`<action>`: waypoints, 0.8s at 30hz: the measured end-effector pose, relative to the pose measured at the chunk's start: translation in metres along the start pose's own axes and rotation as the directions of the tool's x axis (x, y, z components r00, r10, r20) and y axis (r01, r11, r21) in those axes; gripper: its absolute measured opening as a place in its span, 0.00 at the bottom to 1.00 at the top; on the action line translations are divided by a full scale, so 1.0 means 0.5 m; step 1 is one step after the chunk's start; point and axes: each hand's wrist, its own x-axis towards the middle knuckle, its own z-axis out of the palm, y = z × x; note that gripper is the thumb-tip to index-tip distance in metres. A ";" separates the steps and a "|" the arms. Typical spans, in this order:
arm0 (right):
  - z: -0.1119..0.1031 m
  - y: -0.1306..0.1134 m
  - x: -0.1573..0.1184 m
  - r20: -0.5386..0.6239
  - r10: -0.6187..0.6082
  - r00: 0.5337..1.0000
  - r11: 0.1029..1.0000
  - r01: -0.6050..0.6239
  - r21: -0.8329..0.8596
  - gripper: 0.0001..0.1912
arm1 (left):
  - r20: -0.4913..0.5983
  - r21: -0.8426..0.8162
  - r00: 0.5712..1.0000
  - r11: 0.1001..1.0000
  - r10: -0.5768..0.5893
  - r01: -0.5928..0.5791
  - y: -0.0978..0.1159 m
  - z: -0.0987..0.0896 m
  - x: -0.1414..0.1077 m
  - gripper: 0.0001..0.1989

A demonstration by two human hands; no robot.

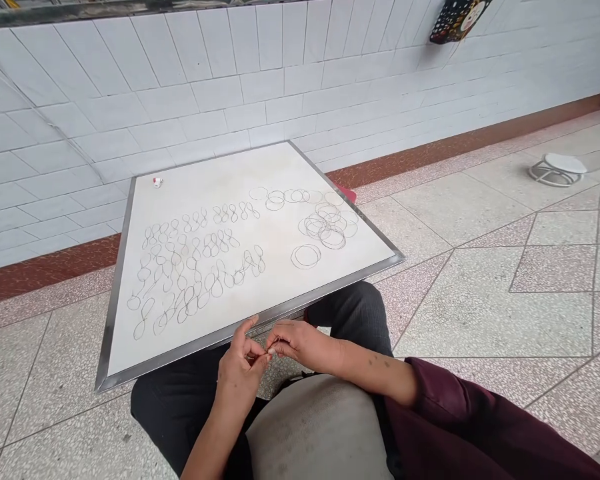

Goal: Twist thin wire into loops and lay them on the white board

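Observation:
Just off the table's near edge, above my lap, my left hand (240, 370) and my right hand (303, 343) meet fingertip to fingertip. Both pinch a thin wire (279, 339), of which only a short bit shows between the fingers. On the white tabletop (205, 183), many twisted figure-eight wire loops (187, 303) lie in rough rows at the left and middle. Plain round wire rings (306, 257) lie at the right side, several of them overlapping.
A small red and white item (158, 181) sits near the table's far left corner. The metal table edge (250, 327) runs close to my fingers. A white-topped stool (560, 168) stands on the floor at right. The tiled wall (260, 93) rises behind the table.

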 end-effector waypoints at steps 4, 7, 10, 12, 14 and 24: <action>0.007 -0.013 -0.004 -0.052 0.036 0.998 0.999 -0.037 -0.017 0.05 | -0.024 0.067 0.999 0.997 0.038 -0.036 0.007 0.004 -0.007 0.32; 0.017 -0.017 -0.004 -0.099 0.114 0.988 0.993 -0.115 -0.006 0.03 | -0.030 0.196 0.996 0.977 0.089 -0.081 0.012 0.015 -0.012 0.29; 0.023 -0.013 -0.001 -0.124 0.194 0.973 0.981 -0.194 0.015 0.03 | -0.039 0.319 0.984 0.935 0.173 -0.152 0.010 0.027 -0.014 0.28; 0.024 -0.008 0.002 -0.130 0.251 0.959 0.968 -0.246 0.054 0.04 | -0.050 0.357 0.974 0.914 0.222 -0.191 0.005 0.033 -0.013 0.27; 0.021 -0.003 0.005 -0.099 0.325 0.940 0.942 -0.313 0.123 0.05 | -0.054 0.326 0.976 0.928 0.209 -0.180 0.002 0.036 -0.010 0.27; 0.005 -0.001 0.003 -0.097 0.257 0.962 0.964 -0.262 -0.046 0.06 | -0.037 0.150 0.996 0.986 0.087 -0.080 0.003 0.038 -0.004 0.33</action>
